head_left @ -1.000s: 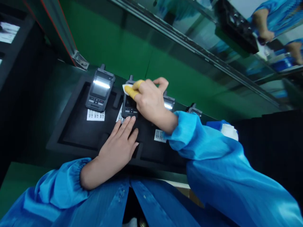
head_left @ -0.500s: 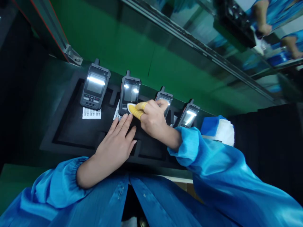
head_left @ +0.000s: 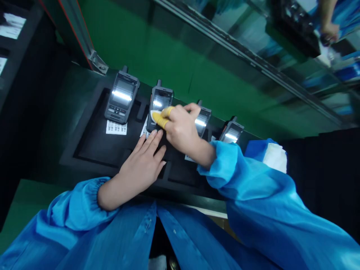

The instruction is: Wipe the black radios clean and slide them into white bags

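Several dark handheld radios with screens and stub antennas lie in a row on a black foam tray. My right hand, with yellow finger cots on two fingers, presses a small white wipe onto the front of the second radio, just below its screen. My left hand lies flat, fingers stretched, its fingertips at that radio's lower edge. To the left rests another radio with a label sheet under its bottom end. The third radio is partly behind my right hand; a fourth lies farther right.
A blue box with white wipes stands right of the tray, beside my right sleeve. A green panel rises behind the radios, with a metal bracket at its left. Beyond the rail, another person's hand shows at top right.
My right hand has slid the wipe a little up and to the left on the second radio. My left hand stays at its lower edge. The whole view has shifted slightly.
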Motion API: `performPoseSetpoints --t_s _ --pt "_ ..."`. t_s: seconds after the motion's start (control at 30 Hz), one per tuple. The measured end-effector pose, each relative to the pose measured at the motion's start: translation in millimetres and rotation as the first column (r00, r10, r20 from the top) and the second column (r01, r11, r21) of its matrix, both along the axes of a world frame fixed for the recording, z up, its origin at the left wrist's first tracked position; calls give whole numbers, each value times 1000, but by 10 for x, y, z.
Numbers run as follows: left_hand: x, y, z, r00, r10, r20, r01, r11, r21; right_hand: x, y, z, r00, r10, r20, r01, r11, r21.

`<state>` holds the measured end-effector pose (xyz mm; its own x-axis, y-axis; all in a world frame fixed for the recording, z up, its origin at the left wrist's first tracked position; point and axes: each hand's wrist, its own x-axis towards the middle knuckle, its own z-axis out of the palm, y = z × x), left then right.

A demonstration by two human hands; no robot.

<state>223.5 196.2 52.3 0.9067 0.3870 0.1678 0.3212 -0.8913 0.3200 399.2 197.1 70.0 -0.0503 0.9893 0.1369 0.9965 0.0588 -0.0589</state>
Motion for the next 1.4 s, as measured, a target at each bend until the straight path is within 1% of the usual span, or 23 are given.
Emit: performPoseSetpoints --t_s 0.07,0.1,0.17,0.23,0.33,0.43,0.53,0.63,0.67,0.73,0.77,0.8,0.83,0.93,0.97,1.0,1.1,1.13,1.17,1.2,1.3,1.33,1.4 --pt "2 -15 -14 1000 13 15 -13 1000 2 -46 -121 -14 995 98 -6 -98 995 -14" --pt "-2 -18 -17 999 18 34 -18 1000 1 -53 -144 -4 992 123 -12 -123 992 -7" --pt "-28 -6 -8 994 24 107 -25 1000 3 -51 -102 46 994 103 -24 -102 994 43" --pt "-94 46 26 977 40 208 -46 999 26 -52 43 114 999 36 -38 -31 993 114" --pt "-261 190 93 949 132 288 -157 985 64 -93 354 180 998 -9 -55 18 986 165" --pt "-433 349 120 933 259 249 -285 956 73 -168 657 165 998 14 -61 -3 982 188" --pt "-524 445 83 933 330 146 -343 937 75 -273 837 96 999 20 -40 -12 978 207" --pt "-534 468 9 947 318 51 -321 945 67 -415 816 11 1000 18 20 -21 986 168" --pt "-530 466 -14 949 313 31 -314 948 54 -462 775 -10 998 46 48 -52 989 142" --pt "-521 459 -46 951 310 9 -310 950 21 -526 693 -29 984 151 99 -159 984 80" --pt "-519 455 -54 950 312 3 -312 950 7 -534 670 -24 973 202 114 -209 976 55" --pt "-519 453 -56 950 312 3 -312 950 0 -524 665 -11 966 227 121 -234 971 44" --pt "-520 452 -54 950 311 5 -311 950 -3 -497 678 7 968 219 121 -226 973 48" --pt "-524 452 -40 953 303 12 -303 953 6 -395 753 45 992 74 102 -86 989 118" --pt "-524 451 -37 954 300 16 -300 954 10 -383 764 43 994 48 99 -61 988 139" --pt "-523 451 -38 955 295 18 -295 955 10 -390 761 32 993 58 102 -73 986 151" --pt "-519 448 -48 955 296 15 -296 955 -6 -507 716 -10 968 213 131 -229 965 124" --pt "-517 447 -50 954 300 14 -300 954 -8 -555 717 -12 959 248 140 -264 959 108" --pt "-516 446 -51 953 304 11 -304 953 -6 -594 737 -2 957 250 146 -266 959 96" --pt "-514 445 -50 952 307 9 -307 952 2 -620 776 18 964 220 150 -235 968 90" --pt "-510 440 -37 950 311 1 -311 950 22 -608 946 111 987 61 151 -74 994 80" --pt "-508 437 -33 950 314 2 -314 949 23 -580 993 137 989 26 146 -37 997 75" --pt "-506 431 -31 949 317 6 -317 948 24 -506 1042 156 991 -1 131 -8 997 73"
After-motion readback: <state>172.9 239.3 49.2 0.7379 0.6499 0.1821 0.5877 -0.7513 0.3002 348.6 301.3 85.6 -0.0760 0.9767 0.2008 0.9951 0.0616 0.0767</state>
